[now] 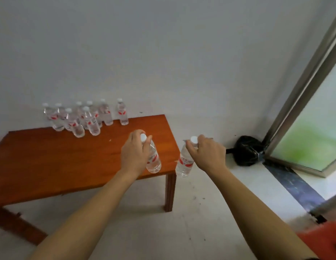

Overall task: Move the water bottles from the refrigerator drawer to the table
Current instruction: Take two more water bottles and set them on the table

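Bottles up in both grips at once! The left grip point(134, 154), a bare hand, curls its fingers round the neck of a clear plastic water bottle with a white cap and red label point(154, 162). That left bottle hangs upright over the near right corner of the orange-brown wooden tabletop point(51, 156); I cannot tell whether its base touches the wood. The right grip point(208, 154), the other bare hand, pinches a second clear white-capped bottle point(184, 164) just under the cap. This right bottle tilts slightly and hangs just off the tabletop's right edge, over the pale floor point(201, 212).

At the far left of the tabletop, against the plain grey-white wall point(163, 53), stands a cluster of eight matching clear bottles point(84, 119), all upright and packed close, the rightmost one a little apart from the rest.

Out to the right, a crumpled black bag point(246, 151) sits on the floor in the corner, touching a metal-framed glass door point(294, 109) with green blur behind it. At the bottom right corner, an orange-red object point(322, 243) pokes in, too blurred to name.
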`<act>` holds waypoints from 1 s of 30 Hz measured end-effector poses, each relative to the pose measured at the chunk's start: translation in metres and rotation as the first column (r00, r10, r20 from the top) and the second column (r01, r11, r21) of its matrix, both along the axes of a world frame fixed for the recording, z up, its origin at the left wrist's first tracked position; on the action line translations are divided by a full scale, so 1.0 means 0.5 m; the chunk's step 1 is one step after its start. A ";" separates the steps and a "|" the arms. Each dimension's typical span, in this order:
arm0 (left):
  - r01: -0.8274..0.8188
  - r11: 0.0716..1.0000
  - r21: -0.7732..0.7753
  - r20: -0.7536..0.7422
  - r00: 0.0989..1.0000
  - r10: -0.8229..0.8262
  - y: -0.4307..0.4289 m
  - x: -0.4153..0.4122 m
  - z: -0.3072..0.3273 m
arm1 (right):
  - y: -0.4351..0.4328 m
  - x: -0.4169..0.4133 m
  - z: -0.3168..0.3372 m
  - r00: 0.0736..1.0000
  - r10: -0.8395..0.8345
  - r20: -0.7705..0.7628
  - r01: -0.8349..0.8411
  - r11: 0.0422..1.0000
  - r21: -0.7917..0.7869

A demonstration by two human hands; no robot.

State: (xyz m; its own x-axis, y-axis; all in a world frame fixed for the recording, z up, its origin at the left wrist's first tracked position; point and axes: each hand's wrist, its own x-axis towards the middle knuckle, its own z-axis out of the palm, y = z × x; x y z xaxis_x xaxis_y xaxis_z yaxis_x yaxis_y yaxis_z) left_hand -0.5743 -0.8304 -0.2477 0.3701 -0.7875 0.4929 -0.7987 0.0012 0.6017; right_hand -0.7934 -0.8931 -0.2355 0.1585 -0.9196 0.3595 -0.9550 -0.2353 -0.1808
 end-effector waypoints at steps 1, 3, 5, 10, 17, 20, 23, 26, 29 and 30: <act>-0.034 0.999 0.018 0.002 0.999 0.034 -0.007 0.037 -0.006 | -0.022 0.040 -0.008 0.999 0.038 -0.001 -0.038 0.999 0.007; -0.093 0.995 0.048 0.008 0.996 0.093 -0.028 0.105 -0.019 | -0.072 0.115 -0.027 0.995 0.104 -0.003 -0.104 0.994 0.028; -0.147 0.987 0.066 0.015 0.989 0.147 -0.058 0.172 -0.033 | -0.129 0.185 -0.048 0.988 0.152 0.015 -0.153 0.987 0.045; -0.244 0.963 0.113 0.079 0.968 0.237 -0.191 0.318 -0.059 | -0.294 0.343 -0.090 0.966 0.253 0.047 -0.256 0.964 0.067; -0.299 0.930 0.212 0.133 0.952 0.276 -0.411 0.491 -0.040 | -0.536 0.533 -0.102 0.948 0.318 0.035 -0.319 0.938 0.138; -0.313 0.923 0.223 0.099 0.949 0.298 -0.472 0.553 -0.046 | -0.615 0.603 -0.107 0.942 0.333 0.028 -0.333 0.928 0.164; -0.299 0.925 0.236 0.073 0.954 0.289 -0.532 0.626 -0.067 | -0.674 0.673 -0.128 0.940 0.338 0.036 -0.339 0.921 0.192; -0.259 0.931 0.258 0.057 0.966 0.253 -0.599 0.704 -0.100 | -0.726 0.742 -0.148 0.945 0.325 0.032 -0.323 0.914 0.247; -0.188 0.928 0.322 0.079 0.982 0.172 -0.664 0.774 -0.136 | -0.767 0.811 -0.177 0.957 0.287 0.029 -0.282 0.911 0.302; -0.154 0.925 0.347 0.088 0.987 0.132 -0.686 0.798 -0.148 | -0.778 0.833 -0.186 0.964 0.265 0.034 -0.262 0.911 0.319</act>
State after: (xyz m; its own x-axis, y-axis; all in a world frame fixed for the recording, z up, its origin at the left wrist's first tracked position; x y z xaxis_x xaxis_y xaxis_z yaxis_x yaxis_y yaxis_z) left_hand -0.1752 -1.1733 -0.3219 0.4693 -0.8552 0.2200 -0.8104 -0.3182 0.4920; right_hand -0.3767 -1.2820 -0.3283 0.4131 -0.9092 0.0523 -0.8682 -0.4105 -0.2786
